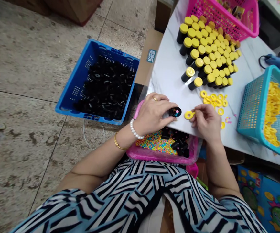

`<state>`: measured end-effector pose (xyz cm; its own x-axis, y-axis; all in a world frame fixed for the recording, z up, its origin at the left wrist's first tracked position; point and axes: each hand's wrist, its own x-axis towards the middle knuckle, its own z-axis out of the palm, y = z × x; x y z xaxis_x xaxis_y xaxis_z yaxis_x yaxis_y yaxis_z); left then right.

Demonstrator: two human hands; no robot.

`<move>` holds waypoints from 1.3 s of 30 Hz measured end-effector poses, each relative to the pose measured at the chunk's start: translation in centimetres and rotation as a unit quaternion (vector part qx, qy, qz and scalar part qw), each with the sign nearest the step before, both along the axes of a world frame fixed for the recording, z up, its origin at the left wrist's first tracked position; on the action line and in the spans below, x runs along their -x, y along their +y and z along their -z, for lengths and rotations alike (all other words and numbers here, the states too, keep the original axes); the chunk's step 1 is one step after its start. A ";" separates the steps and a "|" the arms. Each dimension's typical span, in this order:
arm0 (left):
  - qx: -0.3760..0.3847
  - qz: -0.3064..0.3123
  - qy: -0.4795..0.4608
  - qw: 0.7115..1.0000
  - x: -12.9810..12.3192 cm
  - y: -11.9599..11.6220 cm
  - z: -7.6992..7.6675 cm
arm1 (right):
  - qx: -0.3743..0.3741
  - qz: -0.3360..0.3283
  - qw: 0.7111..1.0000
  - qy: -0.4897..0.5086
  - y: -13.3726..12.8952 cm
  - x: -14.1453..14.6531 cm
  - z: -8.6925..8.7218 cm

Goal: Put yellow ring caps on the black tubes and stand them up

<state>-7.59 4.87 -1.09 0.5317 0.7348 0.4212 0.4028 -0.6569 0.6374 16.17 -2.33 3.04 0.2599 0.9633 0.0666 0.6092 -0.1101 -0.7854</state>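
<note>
My left hand (pixel 152 113) is closed around a small black tube (pixel 175 112) at the table's near edge. The tube's open mouth shows pink and blue beads inside. Between the thumb and fingers of my right hand (pixel 206 121) is a yellow ring-ended piece (pixel 188 115), a little to the right of the tube. Loose yellow rings (pixel 214 99) lie on the table just beyond that hand. Below my hands, a pink tray (pixel 152 156) holds many coloured beads (pixel 156 142) and several black tubes (pixel 180 145).
Many black tubes with yellow caps (pixel 208 51) stand upright on the white table (pixel 165 68). A teal basket (pixel 253 110) of yellow pieces stands at right, a pink basket (pixel 246 29) behind. On the floor at left, a blue crate (pixel 68 94) holds black tubes beside a cardboard box (pixel 142 71).
</note>
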 end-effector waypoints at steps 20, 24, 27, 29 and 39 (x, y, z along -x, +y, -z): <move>-0.009 -0.038 -0.012 0.999 -1.2 -1.5 0.3 | 0.180 -0.083 0.926 0.323 3.2 2.1 -1.2; -0.013 -0.042 -0.011 0.999 -1.3 -1.5 0.3 | 0.194 -0.076 0.915 0.346 3.0 1.9 -1.0; -0.015 -0.043 -0.010 0.999 -1.2 -1.5 0.3 | 0.199 -0.106 0.905 0.362 2.8 1.7 -1.1; -0.021 -0.042 -0.013 0.999 -1.2 -1.5 0.3 | 0.198 -0.126 0.905 0.354 2.8 1.7 -1.1; -0.026 -0.050 0.016 0.998 -1.0 -1.6 -0.1 | 0.202 -0.088 0.904 0.366 2.8 2.3 -0.8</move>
<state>-6.64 3.26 -0.99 0.4710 0.7616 0.4451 0.4868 -0.6452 0.5889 13.84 0.51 3.84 -0.0680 0.9009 -0.4286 -0.0222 -0.4309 -0.9021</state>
